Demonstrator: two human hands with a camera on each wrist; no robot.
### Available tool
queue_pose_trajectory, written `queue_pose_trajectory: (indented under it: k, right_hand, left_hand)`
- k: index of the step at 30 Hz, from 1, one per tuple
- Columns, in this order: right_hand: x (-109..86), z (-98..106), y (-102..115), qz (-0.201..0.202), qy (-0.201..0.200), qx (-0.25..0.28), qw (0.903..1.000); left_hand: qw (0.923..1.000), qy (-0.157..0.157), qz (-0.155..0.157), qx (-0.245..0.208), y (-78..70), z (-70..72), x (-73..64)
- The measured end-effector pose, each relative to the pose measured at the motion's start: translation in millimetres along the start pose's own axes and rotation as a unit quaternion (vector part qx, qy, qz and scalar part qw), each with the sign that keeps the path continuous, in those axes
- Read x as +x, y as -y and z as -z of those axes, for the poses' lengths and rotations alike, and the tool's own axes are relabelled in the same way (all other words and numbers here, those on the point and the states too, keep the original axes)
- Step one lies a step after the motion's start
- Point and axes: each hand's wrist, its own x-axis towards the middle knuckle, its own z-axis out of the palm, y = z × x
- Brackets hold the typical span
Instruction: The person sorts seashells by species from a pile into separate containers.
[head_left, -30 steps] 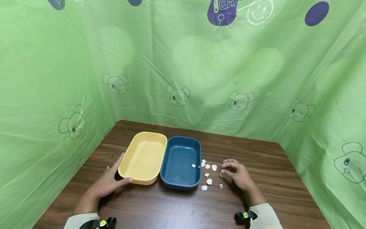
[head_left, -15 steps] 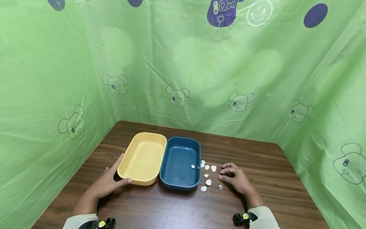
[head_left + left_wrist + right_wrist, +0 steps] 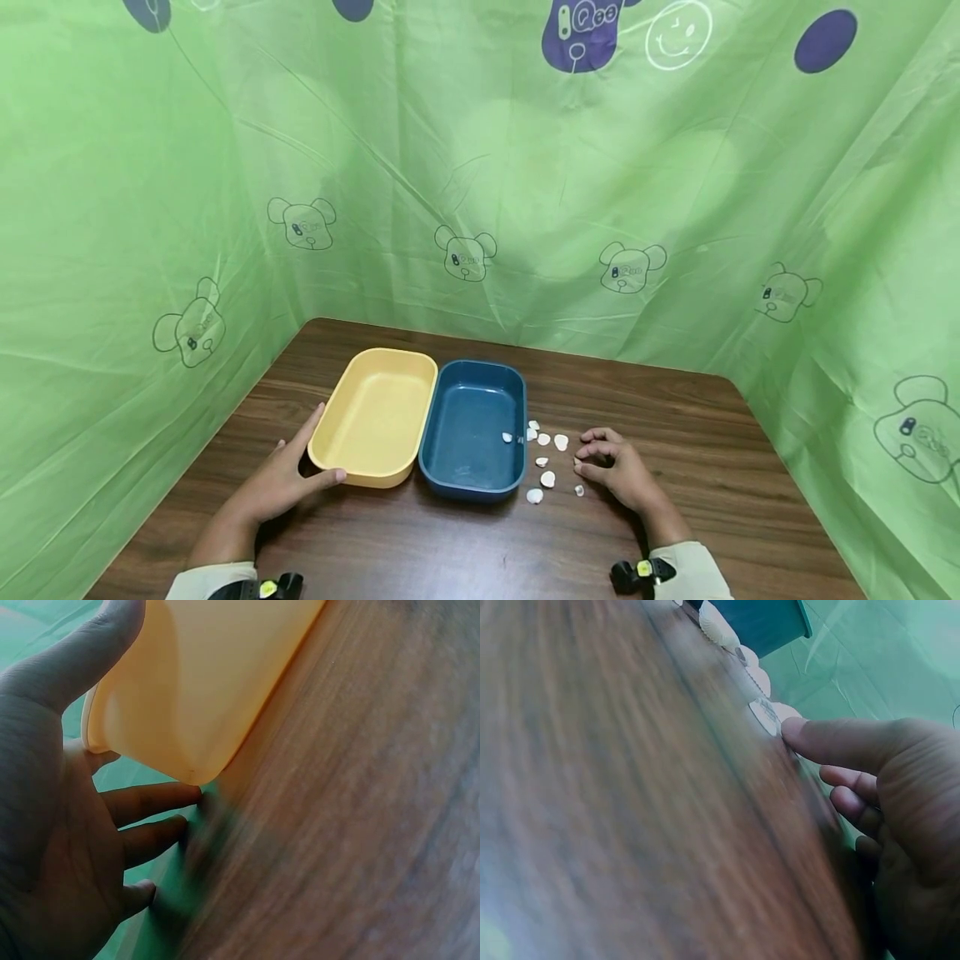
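Note:
My left hand (image 3: 272, 483) spans the near left corner of a yellow tray (image 3: 375, 479), its thumb on the near wall and its fingers stretched along the left side. In the left wrist view, the other fingertips reach down toward the table beside the tray. With thumb and forefinger, my right hand (image 3: 618, 471) pinches a small seashell (image 3: 577, 462) at the table surface; the fingers partly hide it. Several white seashells (image 3: 547, 479) lie between that hand and a blue tray (image 3: 472, 492). One white shell (image 3: 507, 437) is inside the blue tray.
The two trays stand side by side on a dark wooden table (image 3: 420, 550). A small shell (image 3: 579, 491) lies just in front of the right hand. Green printed curtains (image 3: 525, 183) enclose the table's back and sides.
The right hand has lowered and its thumb and forefinger have closed on a small shell that lay beneath them. The left hand and both trays keep their places.

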Motion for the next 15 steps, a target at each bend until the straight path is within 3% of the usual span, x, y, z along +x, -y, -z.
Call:
queue_pose_trajectory:
  k: [15]
  right_hand:
    - [-2.2,-0.9,6.1,0.005,-0.014,-0.001,0.9999]
  left_hand:
    - [1.0000,-0.004,-0.005,-0.003,0.3,0.7,-0.1]
